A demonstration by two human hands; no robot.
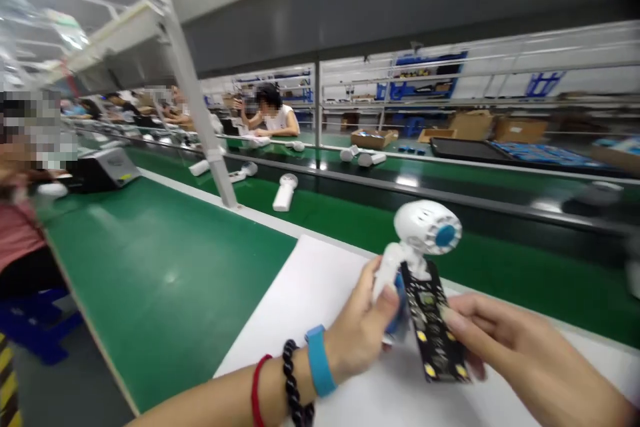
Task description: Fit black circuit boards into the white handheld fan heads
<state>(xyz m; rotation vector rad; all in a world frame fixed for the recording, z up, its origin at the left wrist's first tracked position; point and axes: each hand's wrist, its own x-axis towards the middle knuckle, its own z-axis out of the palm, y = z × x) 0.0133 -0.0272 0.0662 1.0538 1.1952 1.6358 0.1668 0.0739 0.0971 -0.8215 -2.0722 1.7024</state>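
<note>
A white handheld fan [426, 227] with a round head and a blue centre is held up over a white sheet [295, 307]. My left hand [363, 320] is closed round its white handle housing, where something blue shows inside. Beside the handle, a black circuit board [434, 327] with yellow spots near its lower end tilts downward. The fingers and thumb of my right hand [493, 340] pinch the right edge of this board. The board's upper end is close under the fan head; whether it is joined there I cannot tell.
Beyond the sheet runs a green conveyor [330, 213] carrying another white fan [285, 192]. A metal post [193, 80] rises at left of centre. Across the line sit a co-worker [280, 117], a cardboard box [373, 139] and a black tray [467, 150]. A dark machine [103, 170] stands on the left.
</note>
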